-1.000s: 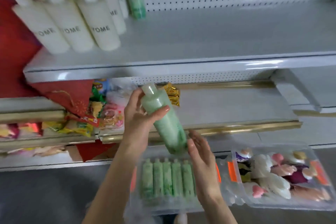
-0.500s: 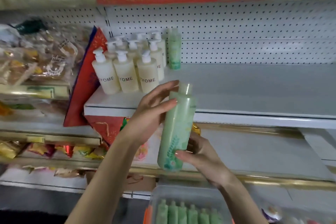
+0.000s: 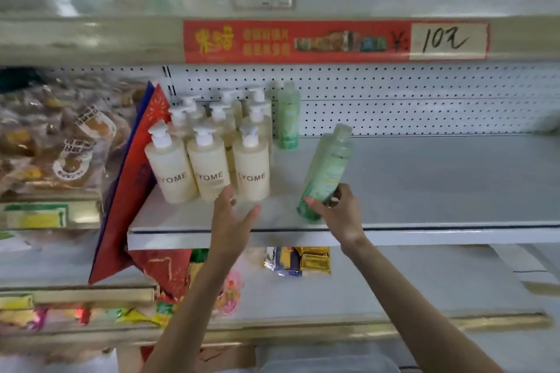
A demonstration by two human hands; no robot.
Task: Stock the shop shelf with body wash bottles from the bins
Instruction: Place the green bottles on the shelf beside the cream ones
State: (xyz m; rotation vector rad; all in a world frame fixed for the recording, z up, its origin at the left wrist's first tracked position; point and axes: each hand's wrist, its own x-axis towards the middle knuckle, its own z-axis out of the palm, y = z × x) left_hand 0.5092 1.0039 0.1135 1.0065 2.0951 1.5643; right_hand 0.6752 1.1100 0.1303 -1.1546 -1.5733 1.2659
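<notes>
White metal shelf [image 3: 424, 185] across the middle of the frame. On it at centre left, a block of cream pump bottles [image 3: 209, 169] marked YOME, upright in rows. Just right of them at the back, close to the pegboard [image 3: 394, 109], an upright green bottle [image 3: 288, 118]. Nearer the front edge, a tilted green bottle [image 3: 325, 172], base low over the board, contact unclear, gripped by the right hand [image 3: 339, 209]. Below, a lower shelf [image 3: 394, 288] with foil packets [image 3: 303, 260] lying at centre.

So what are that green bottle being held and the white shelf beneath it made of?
The green bottle in the right hand looks like translucent, slightly glossy plastic: its neck lets light through. The shelf seems painted metal, off-white and smooth, judging by its thin front edge and soft sheen.
</notes>
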